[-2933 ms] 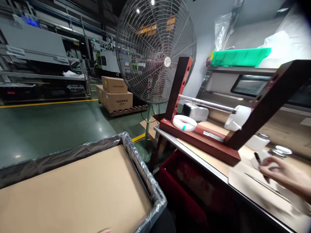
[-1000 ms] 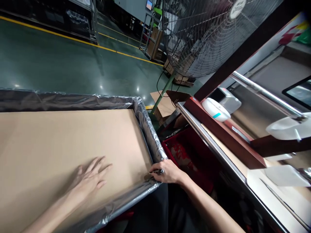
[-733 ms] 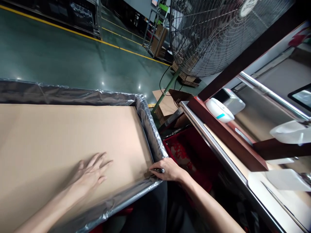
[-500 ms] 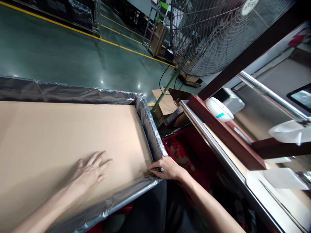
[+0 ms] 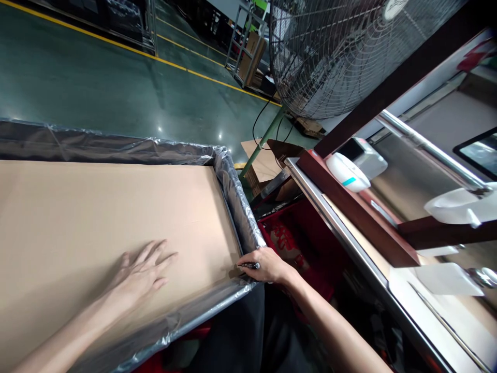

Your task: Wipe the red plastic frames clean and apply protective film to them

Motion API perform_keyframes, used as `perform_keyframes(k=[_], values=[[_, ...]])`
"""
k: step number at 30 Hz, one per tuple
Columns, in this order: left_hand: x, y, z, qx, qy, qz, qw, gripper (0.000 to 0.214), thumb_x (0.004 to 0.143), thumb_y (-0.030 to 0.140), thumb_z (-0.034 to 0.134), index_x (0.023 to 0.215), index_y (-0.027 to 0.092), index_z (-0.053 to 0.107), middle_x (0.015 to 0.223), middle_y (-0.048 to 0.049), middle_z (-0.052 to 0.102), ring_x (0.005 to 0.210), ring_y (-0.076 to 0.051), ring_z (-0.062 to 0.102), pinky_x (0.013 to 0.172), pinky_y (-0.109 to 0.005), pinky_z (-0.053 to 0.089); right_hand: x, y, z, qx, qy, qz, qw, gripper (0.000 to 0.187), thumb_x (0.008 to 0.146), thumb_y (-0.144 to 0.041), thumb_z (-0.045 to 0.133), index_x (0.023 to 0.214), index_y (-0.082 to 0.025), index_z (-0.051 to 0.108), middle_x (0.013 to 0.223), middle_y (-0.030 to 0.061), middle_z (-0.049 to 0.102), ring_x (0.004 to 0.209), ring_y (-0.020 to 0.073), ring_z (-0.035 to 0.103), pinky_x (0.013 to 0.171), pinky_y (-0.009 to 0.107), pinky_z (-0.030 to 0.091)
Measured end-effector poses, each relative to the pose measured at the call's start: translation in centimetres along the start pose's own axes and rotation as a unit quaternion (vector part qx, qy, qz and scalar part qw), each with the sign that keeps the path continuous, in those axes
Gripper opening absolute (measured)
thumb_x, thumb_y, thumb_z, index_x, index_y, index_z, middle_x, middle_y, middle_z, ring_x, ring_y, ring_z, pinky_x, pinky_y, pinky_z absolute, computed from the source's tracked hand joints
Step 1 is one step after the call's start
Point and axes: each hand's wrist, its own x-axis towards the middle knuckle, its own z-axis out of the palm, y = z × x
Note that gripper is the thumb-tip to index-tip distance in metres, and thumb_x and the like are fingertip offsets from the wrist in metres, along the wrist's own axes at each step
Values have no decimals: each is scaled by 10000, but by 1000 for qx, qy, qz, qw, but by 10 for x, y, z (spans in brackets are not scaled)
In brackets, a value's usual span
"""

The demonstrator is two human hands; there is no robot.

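Note:
A large flat cardboard sheet (image 5: 116,207) lies inside a box whose dark walls (image 5: 238,197) are wrapped in clear plastic film. My left hand (image 5: 143,269) rests on the sheet with its fingers spread and nothing in it. At the near right corner of the box, my right hand (image 5: 266,265) is closed around a dark marker pen (image 5: 248,266). The pen's tip points left, low over the cardboard by the corner; whether it touches is too small to tell. The heel of that hand lies over the plastic-covered rim.
To the right stands a workbench (image 5: 349,248) with a metal edge, carrying white bowl-like holders (image 5: 348,172). A big caged fan (image 5: 341,57) on a green pole rises behind the corner. Folded cardboard (image 5: 262,160) lies below it, and a red bin (image 5: 287,238) sits beneath the bench.
My right hand and the pen have shifted slightly up and left, the pen turning a little. My left hand keeps its place on the cardboard. The whole view has drifted slightly.

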Motion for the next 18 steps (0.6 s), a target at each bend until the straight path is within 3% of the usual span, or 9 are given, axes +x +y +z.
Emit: perform_keyframes(k=[4,7,11,13,16,18], values=[[1,-2,2,5,5,5,1000,482,946,164,179,1225,194,571,1406,-226,434,1329,-392,323,924,-700,290,1,-2,-5,33,6,3,999,250,748,-235,562,919,-251,744,855,26,744,802,203,679,724,259,467],[1,-5,2,9,8,9,1000,465,938,178,211,1214,219,583,1398,-205,456,1318,-383,349,906,-691,327,-7,-3,-11,81,41,1,996,221,784,-242,542,909,-222,724,810,7,723,746,140,648,700,205,450],[5,-12,0,14,29,4,999,462,934,249,225,1200,193,599,1344,-187,523,1266,-374,434,897,-665,378,-37,-10,-14,151,112,24,982,270,888,-355,463,868,-166,655,707,-1,646,633,95,576,607,177,435],[11,-8,-3,-7,78,26,997,487,923,347,251,1174,153,620,1290,-182,574,1218,-358,496,936,-618,396,-56,-18,-13,239,142,35,960,347,912,-441,426,837,-155,608,623,-18,576,557,83,529,524,170,406],[18,25,-21,-90,160,104,977,490,896,447,316,1286,223,510,1305,-79,581,1187,-246,546,990,-428,439,-75,-33,-14,361,168,17,917,389,889,-510,460,776,-151,559,569,-34,512,519,74,494,485,164,370],[18,66,-40,-145,198,137,960,465,889,430,390,1344,335,405,1311,18,577,1179,-180,552,988,-320,441,-82,-42,-16,371,155,-15,916,411,875,-530,478,737,-148,543,569,-36,499,524,71,483,495,164,366]])
